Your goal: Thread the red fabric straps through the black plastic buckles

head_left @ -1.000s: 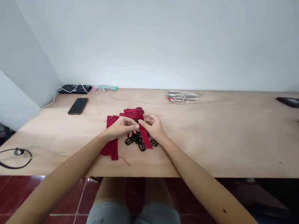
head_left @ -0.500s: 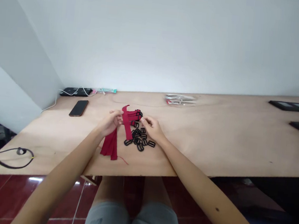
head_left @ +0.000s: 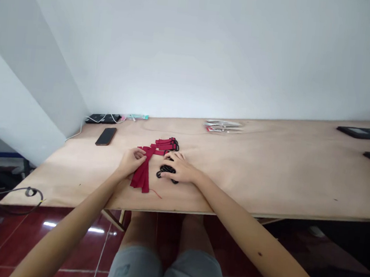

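Note:
My left hand (head_left: 131, 161) has its fingers closed on a red webbing strap (head_left: 146, 163) at the left of the work. Several such straps lie fanned out beneath it, a loose red thread trailing from their lower end. Fingers apart, my right hand (head_left: 182, 168) is cupped over a pile of black slide buckles (head_left: 168, 169) and hides much of it. Just beyond both hands lies a group of red straps with black buckles (head_left: 167, 143) on their right ends.
A phone (head_left: 106, 136) lies at the left, with black boxes and white cable (head_left: 103, 118) behind it. Thin plastic packets (head_left: 223, 126) sit near the wall. Dark flat cases (head_left: 367, 133) are at the far right. A black cable loop (head_left: 30, 192) hangs by the left front corner.
My right hand has moved down from the buckled straps onto the buckle pile and spread over it. My left hand has lowered towards the loose straps. The view has shifted slightly.

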`<state>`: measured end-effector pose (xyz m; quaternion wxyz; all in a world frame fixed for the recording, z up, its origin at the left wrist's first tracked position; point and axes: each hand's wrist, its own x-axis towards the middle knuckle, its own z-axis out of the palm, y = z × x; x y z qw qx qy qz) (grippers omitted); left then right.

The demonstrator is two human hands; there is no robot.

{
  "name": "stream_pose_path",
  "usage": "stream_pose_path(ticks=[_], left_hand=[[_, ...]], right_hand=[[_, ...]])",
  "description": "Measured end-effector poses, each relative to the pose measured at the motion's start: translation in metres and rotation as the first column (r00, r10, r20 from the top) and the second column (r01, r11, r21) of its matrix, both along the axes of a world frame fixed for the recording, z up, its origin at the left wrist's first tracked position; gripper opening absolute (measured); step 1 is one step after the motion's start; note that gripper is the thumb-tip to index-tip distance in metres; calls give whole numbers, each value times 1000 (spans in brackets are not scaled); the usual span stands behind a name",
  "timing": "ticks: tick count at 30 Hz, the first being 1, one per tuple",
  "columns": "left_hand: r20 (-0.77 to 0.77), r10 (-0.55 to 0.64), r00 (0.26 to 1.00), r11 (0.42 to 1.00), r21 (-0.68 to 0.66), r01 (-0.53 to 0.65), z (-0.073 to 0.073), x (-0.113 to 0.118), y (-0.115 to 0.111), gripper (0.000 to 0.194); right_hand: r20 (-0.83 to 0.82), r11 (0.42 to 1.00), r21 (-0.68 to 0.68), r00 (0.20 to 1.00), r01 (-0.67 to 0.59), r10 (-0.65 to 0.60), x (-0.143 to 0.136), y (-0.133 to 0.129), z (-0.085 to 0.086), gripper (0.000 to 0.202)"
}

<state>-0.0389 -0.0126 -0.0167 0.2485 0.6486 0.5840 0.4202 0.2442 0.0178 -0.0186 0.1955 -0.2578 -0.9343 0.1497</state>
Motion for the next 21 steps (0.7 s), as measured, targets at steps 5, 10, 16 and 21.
stream_pose_path(ticks=[5, 10, 16, 21], left_hand=[[-302, -22, 953, 981, 177, 79, 5, 10, 13, 18], [-523, -228, 821, 926, 143, 348, 11, 37, 36, 22], [-601, -128, 789, 969, 94, 229, -2, 35, 41, 31], [-564, -66, 823, 966, 169, 194, -4, 37, 40, 42]], right_hand=[[-20, 999, 33, 1000, -1, 2, -1, 0, -4, 40], [-21, 997, 69, 1000, 25, -24, -1, 2, -9, 40], [-40, 997, 69, 999, 30, -28, -2, 2, -7, 38], [-103, 999, 52, 995, -12, 17, -2, 3, -4, 33]])
